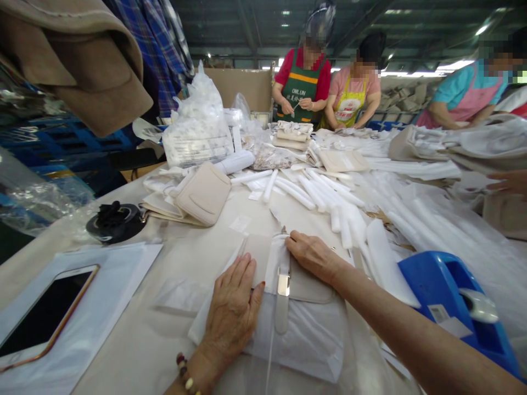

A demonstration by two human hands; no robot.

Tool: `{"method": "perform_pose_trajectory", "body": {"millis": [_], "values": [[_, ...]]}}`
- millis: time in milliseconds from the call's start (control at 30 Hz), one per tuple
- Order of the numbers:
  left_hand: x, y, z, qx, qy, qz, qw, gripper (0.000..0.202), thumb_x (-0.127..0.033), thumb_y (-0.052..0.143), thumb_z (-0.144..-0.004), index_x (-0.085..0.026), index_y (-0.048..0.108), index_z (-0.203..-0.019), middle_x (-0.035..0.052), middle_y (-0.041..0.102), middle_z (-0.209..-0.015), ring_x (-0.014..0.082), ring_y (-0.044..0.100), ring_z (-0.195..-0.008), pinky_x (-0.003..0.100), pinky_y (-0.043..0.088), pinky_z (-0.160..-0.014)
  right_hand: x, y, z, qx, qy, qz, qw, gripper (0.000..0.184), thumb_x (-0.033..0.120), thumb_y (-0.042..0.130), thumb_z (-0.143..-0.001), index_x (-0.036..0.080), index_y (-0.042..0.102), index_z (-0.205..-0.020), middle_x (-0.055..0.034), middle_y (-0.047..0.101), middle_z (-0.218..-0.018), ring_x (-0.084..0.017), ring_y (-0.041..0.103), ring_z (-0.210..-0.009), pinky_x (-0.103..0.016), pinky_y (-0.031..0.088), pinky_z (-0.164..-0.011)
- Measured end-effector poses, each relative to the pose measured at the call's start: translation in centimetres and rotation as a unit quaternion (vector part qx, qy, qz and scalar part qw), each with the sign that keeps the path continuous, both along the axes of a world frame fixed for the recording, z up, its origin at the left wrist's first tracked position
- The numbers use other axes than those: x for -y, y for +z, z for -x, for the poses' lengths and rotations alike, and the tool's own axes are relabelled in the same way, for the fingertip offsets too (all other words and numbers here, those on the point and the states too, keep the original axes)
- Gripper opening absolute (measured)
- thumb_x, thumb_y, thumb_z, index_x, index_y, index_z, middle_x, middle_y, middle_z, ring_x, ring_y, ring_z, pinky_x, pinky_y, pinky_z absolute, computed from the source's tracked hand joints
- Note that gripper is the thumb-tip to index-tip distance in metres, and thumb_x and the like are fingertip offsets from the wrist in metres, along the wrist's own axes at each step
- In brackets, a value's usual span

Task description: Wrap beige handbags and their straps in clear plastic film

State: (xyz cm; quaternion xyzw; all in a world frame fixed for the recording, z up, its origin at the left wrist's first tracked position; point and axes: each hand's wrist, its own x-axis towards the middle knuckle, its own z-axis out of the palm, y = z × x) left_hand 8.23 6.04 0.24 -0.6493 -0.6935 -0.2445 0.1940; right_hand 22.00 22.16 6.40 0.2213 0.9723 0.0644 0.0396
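Observation:
A light beige handbag (310, 284) lies on the table in front of me, with a metal clasp (284, 282) on its strap tab. Thin translucent white wrapping (307, 334) covers its lower front. My left hand (236, 299) rests flat on the bag's left side, fingers stretched out and thumb apart. At the bag's top edge, my right hand (310, 253) has its fingers curled and pressed together on the white wrapping beside the strap. Its fingertips are partly hidden.
A phone (45, 312) lies on white sheets at the left, near a black tape roll (115, 222). Another beige bag (203, 195) sits beyond. White foam rolls (313, 189) spread behind; a blue tape dispenser (453, 307) stands right. Several co-workers stand across the table.

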Motion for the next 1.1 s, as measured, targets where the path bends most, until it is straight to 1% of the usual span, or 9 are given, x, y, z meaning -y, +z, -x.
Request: {"method": "perform_pose_trajectory", "body": {"millis": [200, 433, 600, 667, 800, 833, 900, 1000, 1100], "values": [[0.1, 0.3, -0.2, -0.004, 0.013, 0.011, 1.000, 0.038, -0.029, 0.038, -0.094, -0.008, 0.046, -0.124, 0.0171, 0.051, -0.129, 0.0243, 0.049, -0.116, 0.037, 0.037, -0.088, -0.4, -0.3, -0.2, 0.022, -0.026, -0.002, 0.999, 0.026, 0.004, 0.035, -0.088, 0.011, 0.059, -0.094, -0.0114, 0.060, -0.089, -0.021, 0.062, -0.076, -0.028, 0.045, -0.061], [0.1, 0.5, -0.3, 0.021, 0.019, 0.030, 0.999, 0.038, -0.031, 0.037, -0.094, -0.009, 0.049, -0.123, 0.0173, 0.051, -0.130, 0.0238, 0.048, -0.118, 0.036, 0.036, -0.087, -0.5, -0.3, -0.9, 0.025, -0.037, 0.010, 0.999, 0.023, 0.004, 0.038, -0.086, 0.011, 0.060, -0.091, -0.0107, 0.060, -0.087, -0.020, 0.062, -0.076, -0.027, 0.043, -0.063], [0.1, 0.6, -0.3, 0.040, 0.012, 0.030, 0.999, 0.039, -0.032, 0.036, -0.094, -0.009, 0.048, -0.124, 0.0162, 0.051, -0.130, 0.0231, 0.049, -0.118, 0.036, 0.036, -0.087, -0.8, -0.2, -1.7, 0.017, -0.035, 0.023, 0.999, 0.024, 0.007, 0.036, -0.089, 0.012, 0.060, -0.090, -0.0089, 0.060, -0.087, -0.018, 0.061, -0.075, -0.025, 0.042, -0.063], [0.2, 0.6, -0.3, 0.043, 0.010, 0.028, 0.999, 0.040, -0.033, 0.037, -0.094, -0.009, 0.048, -0.124, 0.0166, 0.051, -0.131, 0.0235, 0.048, -0.119, 0.036, 0.036, -0.088, -0.8, -0.3, -2.0, 0.010, -0.030, 0.028, 0.999, 0.025, 0.007, 0.035, -0.089, 0.012, 0.059, -0.096, -0.0088, 0.061, -0.093, -0.017, 0.060, -0.079, -0.025, 0.043, -0.067], [0.3, 0.5, -0.3, 0.054, 0.007, 0.025, 0.998, 0.038, -0.031, 0.038, -0.094, -0.009, 0.048, -0.123, 0.0167, 0.050, -0.131, 0.0232, 0.046, -0.121, 0.037, 0.036, -0.089, -1.0, -0.9, -2.1, -0.023, -0.005, 0.050, 0.998, 0.037, 0.003, 0.034, -0.087, 0.014, 0.051, -0.119, -0.0101, 0.057, -0.115, -0.018, 0.056, -0.099, -0.027, 0.042, -0.084], [0.3, 0.5, -0.3, 0.058, 0.006, 0.025, 0.998, 0.037, -0.029, 0.039, -0.093, -0.009, 0.048, -0.123, 0.0163, 0.050, -0.132, 0.0228, 0.046, -0.121, 0.037, 0.036, -0.090, -1.1, -1.1, -2.0, -0.028, 0.000, 0.057, 0.998, 0.038, 0.003, 0.034, -0.087, 0.014, 0.051, -0.120, -0.0099, 0.058, -0.116, -0.019, 0.055, -0.101, -0.028, 0.041, -0.086], [0.2, 0.5, -0.3, 0.067, 0.005, 0.025, 0.997, 0.035, -0.026, 0.041, -0.092, -0.011, 0.048, -0.123, 0.0152, 0.051, -0.132, 0.0221, 0.047, -0.121, 0.037, 0.037, -0.090, -1.2, -1.0, -1.7, -0.030, 0.000, 0.067, 0.997, 0.036, 0.005, 0.036, -0.087, 0.013, 0.053, -0.117, -0.0098, 0.061, -0.111, -0.020, 0.056, -0.099, -0.029, 0.042, -0.086], [0.0, 0.4, -0.2, 0.086, 0.013, 0.017, 0.996, 0.033, -0.021, 0.042, -0.091, -0.013, 0.048, -0.122, 0.0142, 0.052, -0.130, 0.0216, 0.049, -0.119, 0.037, 0.039, -0.089, -0.1, -0.2, -1.7, -0.032, -0.019, 0.060, 0.998, 0.034, 0.005, 0.036, -0.087, 0.012, 0.057, -0.113, -0.0110, 0.064, -0.103, -0.020, 0.056, -0.095, -0.032, 0.043, -0.085], [0.0, 0.3, 0.1, 0.136, 0.027, 0.014, 0.990, 0.034, -0.021, 0.044, -0.090, -0.014, 0.047, -0.122, 0.0140, 0.053, -0.129, 0.0219, 0.050, -0.118, 0.038, 0.042, -0.088, 3.0, -0.1, -3.2, -0.075, -0.045, 0.041, 0.995, 0.032, 0.016, 0.036, -0.092, 0.016, 0.056, -0.116, -0.0115, 0.060, -0.115, -0.023, 0.054, -0.103, -0.039, 0.043, -0.089]]}}
